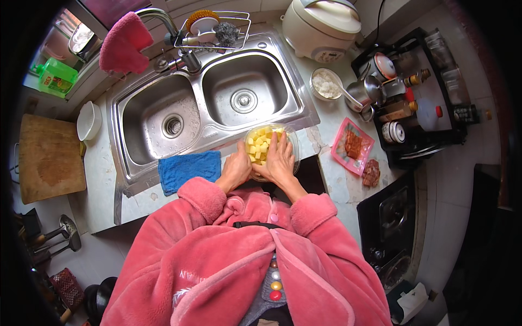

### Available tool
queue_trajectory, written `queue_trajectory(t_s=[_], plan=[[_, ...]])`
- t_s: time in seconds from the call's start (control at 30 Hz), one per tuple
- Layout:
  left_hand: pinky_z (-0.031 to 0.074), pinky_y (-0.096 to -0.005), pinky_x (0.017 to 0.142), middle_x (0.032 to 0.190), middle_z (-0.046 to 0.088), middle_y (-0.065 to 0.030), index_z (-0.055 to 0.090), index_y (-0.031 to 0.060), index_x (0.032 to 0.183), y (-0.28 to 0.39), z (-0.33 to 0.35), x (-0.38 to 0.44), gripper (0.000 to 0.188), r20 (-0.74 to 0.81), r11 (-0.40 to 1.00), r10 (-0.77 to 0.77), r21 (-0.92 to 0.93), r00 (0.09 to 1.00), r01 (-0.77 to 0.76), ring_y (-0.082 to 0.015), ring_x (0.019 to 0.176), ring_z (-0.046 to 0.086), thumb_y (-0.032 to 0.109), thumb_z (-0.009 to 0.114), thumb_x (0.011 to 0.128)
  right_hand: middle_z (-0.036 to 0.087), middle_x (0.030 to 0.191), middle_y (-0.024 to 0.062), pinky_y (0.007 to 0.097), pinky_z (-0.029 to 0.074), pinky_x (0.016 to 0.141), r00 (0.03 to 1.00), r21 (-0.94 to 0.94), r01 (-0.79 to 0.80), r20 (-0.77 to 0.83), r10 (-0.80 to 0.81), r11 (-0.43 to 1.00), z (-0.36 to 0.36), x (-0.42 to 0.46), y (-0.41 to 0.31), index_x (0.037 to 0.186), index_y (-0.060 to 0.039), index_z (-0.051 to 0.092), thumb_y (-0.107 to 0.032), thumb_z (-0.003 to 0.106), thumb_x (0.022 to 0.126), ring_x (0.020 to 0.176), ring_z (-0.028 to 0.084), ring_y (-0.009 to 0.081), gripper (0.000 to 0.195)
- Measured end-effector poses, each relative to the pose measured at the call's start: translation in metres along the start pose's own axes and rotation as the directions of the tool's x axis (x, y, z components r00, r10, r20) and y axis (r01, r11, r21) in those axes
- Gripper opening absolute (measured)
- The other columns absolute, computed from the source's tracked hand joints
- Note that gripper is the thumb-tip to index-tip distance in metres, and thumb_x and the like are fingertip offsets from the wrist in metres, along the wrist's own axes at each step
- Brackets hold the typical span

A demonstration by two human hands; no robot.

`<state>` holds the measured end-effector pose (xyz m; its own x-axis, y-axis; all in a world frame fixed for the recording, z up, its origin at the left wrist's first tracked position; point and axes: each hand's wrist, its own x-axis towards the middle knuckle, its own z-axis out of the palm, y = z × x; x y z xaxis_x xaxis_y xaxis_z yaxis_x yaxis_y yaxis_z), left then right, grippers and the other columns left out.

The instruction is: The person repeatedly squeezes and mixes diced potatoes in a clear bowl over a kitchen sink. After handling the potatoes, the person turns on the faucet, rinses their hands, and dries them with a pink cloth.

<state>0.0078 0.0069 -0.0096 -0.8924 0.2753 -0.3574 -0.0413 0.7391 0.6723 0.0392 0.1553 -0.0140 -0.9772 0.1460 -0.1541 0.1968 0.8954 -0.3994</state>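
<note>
A clear bowl [296, 140] of yellow cubes [257, 142], which look like diced potato, is at the counter's front edge, close to my body. My left hand [236, 166] is curled against the bowl's left side, its fingertips partly hidden. Palm down, my right hand [279, 161] lies over the right part of the cubes with its fingers spread; whatever is under the palm cannot be seen. Just left of my left hand lies a folded blue cloth [189, 170].
Behind the bowl is a steel double sink [200, 106]. To the right are a bowl of rice [326, 84], a pink packet [352, 146], a piece of meat [371, 173], a rice cooker [322, 30] and a gas stove [387, 220]. A wooden cutting board [53, 159] stands left.
</note>
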Motion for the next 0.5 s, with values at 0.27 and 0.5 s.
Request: queue_trajectory(t_s=[0.27,0.5], plan=[[0.047,-0.0627,0.079,0.084,0.064,-0.0387,0.032,-0.0061,0.134,-0.004,-0.001,0.001,0.046,0.027,1.000,0.003,-0.015,1.000,-0.003,-0.0573,0.081,0.062,0.012,0.042,0.093,0.040,0.133,0.0244,0.0509,0.052,0.090,0.996,0.009,0.013,-0.088,-0.012,1.000,0.008,0.021,0.014,0.138,-0.0090,0.038,-0.014,0.081,0.067,0.116,0.048,0.0454,0.084],[0.047,-0.0635,0.078,0.083,0.063,-0.0392,0.031,-0.0071,0.134,-0.007,0.001,0.004,0.047,0.023,1.000,0.021,0.016,1.000,-0.021,-0.0576,0.080,0.061,0.012,0.042,0.093,0.060,0.115,0.0256,0.0468,0.053,0.087,0.996,0.384,-0.085,0.041,0.075,0.919,-0.005,0.031,0.031,0.117,-0.0054,0.057,-0.015,0.074,0.073,0.100,0.064,0.0428,0.049]])
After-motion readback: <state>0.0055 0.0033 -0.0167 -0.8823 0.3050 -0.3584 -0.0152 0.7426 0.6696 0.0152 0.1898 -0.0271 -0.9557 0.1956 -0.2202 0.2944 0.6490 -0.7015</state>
